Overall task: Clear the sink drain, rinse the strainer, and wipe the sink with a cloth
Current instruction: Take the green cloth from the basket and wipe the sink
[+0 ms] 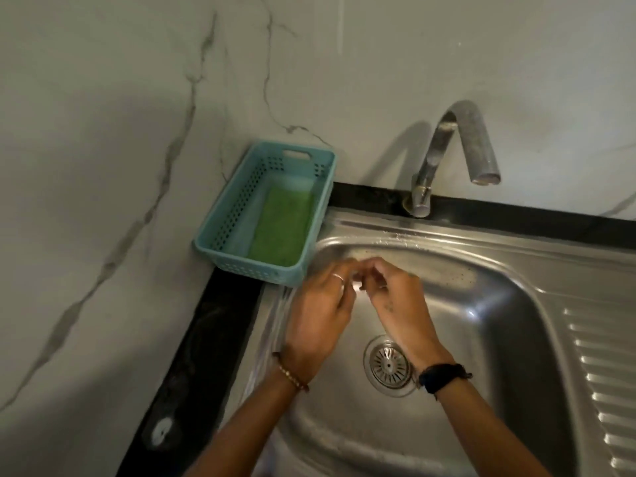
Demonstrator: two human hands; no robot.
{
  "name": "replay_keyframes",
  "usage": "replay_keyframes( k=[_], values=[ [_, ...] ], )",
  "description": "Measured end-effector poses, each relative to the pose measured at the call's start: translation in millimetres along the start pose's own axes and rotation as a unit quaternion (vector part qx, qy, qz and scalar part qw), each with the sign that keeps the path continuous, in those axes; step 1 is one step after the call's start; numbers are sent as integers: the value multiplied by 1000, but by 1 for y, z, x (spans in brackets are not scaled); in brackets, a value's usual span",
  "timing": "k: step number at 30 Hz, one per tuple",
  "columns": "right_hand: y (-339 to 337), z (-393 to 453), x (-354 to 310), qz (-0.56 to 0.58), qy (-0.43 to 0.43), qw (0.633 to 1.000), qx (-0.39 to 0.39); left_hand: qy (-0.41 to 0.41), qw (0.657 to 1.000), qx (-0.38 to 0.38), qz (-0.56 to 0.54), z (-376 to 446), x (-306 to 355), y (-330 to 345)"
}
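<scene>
While hands point(358, 297) meet over sink point(499, 339), no writing legible

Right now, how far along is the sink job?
Done: the strainer sits in the drain and looks free of debris. In hand: the left hand and right hand meet fingertip to fingertip over the sink; whether they hold anything is too blurred to tell. Left: the faucet is dry, no cloth is out, the green pad lies in the blue basket, and dark specks dot the back wall.

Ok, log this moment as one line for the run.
hands: left hand and right hand fingertips together over sink | strainer: in drain | tap: off | scrub pad: in basket
</scene>
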State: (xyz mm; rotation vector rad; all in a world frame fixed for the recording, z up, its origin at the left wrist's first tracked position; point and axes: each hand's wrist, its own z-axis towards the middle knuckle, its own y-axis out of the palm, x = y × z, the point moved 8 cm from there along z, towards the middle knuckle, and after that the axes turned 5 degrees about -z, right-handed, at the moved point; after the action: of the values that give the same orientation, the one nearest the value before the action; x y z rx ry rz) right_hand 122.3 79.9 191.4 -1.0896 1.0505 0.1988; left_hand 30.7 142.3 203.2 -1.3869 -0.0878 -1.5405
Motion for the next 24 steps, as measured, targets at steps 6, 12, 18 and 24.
replay_keyframes(
  k=[6, 12, 18, 24],
  values=[
    [16, 84, -108, 34, -109, 993, -3, -21, 987, 120, 108, 60, -38, -107],
    [107, 151, -88, -350, -49, 910, -215, -248, 947, -6, 202, 60, -125, -98],
    [151, 156, -48, -350, 61, 907, -227, -244, 943, 2, 228, 63, -127, -97],
    [148, 149, -61, -51, 98, 976, -189, -224, 955, 10, 195, 66, -121, -99]
  ],
)
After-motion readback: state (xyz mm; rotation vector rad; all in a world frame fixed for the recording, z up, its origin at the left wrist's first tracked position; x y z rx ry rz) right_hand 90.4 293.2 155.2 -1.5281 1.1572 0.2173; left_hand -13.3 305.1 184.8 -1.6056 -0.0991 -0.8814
